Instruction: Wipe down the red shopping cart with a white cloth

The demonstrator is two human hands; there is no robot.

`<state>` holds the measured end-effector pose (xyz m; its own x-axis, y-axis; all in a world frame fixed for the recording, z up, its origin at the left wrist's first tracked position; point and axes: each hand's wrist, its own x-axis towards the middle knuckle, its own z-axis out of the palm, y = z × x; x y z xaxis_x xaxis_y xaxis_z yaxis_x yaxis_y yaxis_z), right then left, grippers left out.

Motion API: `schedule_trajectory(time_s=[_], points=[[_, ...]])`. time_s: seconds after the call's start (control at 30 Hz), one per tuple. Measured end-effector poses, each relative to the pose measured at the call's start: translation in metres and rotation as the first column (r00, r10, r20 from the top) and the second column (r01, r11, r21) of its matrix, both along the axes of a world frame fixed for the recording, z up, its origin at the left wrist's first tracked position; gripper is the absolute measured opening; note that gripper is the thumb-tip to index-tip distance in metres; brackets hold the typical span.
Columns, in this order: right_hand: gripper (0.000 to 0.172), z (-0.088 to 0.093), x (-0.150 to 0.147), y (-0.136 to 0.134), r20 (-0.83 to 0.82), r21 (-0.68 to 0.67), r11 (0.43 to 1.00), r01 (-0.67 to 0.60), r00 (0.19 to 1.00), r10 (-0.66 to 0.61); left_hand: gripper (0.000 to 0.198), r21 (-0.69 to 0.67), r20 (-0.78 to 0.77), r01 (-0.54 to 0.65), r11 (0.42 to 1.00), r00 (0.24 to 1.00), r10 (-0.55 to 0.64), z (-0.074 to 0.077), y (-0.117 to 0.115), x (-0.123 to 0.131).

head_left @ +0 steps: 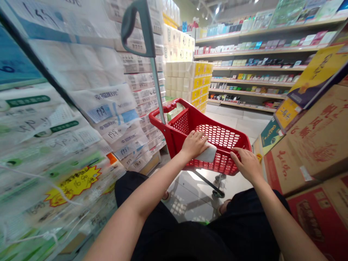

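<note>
A red plastic shopping basket [185, 125] on wheels stands on the floor in front of me, with its grey pull handle [141, 32] raised high. My left hand [193, 144] is closed over a white oblong object [208, 153] at the basket's near rim. My right hand [246, 163] rests on the same rim further right, fingers curled on the red edge. My knees in black clothing show below.
Stacked packs of toilet paper [81, 94] fill the left side. Cardboard boxes [312, 145] pile up on the right. Yellow packs [199, 81] stand behind the basket, and long product shelves [255, 65] run along the back. Glossy tiled floor [187, 192] lies between.
</note>
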<state>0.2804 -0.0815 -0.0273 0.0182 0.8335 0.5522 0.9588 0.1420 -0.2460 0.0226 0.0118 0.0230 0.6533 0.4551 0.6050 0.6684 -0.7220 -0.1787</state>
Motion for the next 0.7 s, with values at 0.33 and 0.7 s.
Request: schedule_trajectory(time_s=[0.33, 0.7], points=[[0.044, -0.014, 0.001, 0.001, 0.103, -0.108, 0.994, 0.006, 0.995, 0.005, 0.025, -0.04, -0.171, 0.153, 0.987, 0.973, -0.158, -0.016, 0.027, -0.013], [0.047, -0.026, -0.032, -0.003, -0.113, -0.003, 1.0, -0.016, 0.994, 0.015, 0.031, -0.096, -0.147, 0.074, 0.993, 0.985, -0.087, -0.052, -0.044, 0.082]])
